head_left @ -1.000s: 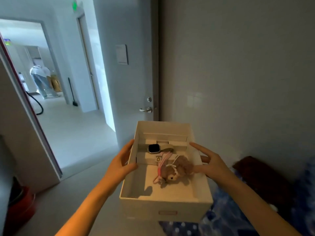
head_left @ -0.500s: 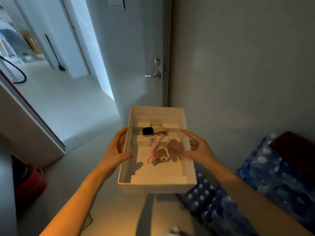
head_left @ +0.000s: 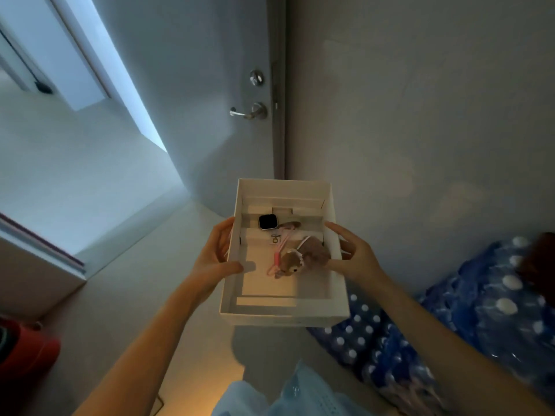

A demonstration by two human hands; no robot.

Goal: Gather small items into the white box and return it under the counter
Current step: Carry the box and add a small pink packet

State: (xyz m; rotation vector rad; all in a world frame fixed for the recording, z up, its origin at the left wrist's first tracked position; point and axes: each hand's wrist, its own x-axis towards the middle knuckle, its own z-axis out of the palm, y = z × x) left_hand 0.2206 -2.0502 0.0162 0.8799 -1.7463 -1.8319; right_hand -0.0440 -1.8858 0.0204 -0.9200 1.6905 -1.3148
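Both hands carry the white box point(head_left: 285, 316) level above the floor, left hand point(head_left: 214, 261) and right hand point(head_left: 356, 259) each clasping a side wall, keeping smartwatch point(head_left: 268, 221) and plush keychain point(head_left: 303, 256) inside

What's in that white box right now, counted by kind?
Watch: 1
Plush toy with pink strap: 1
Total: 2 loose items in the box, which the left hand and right hand hold by its side walls.
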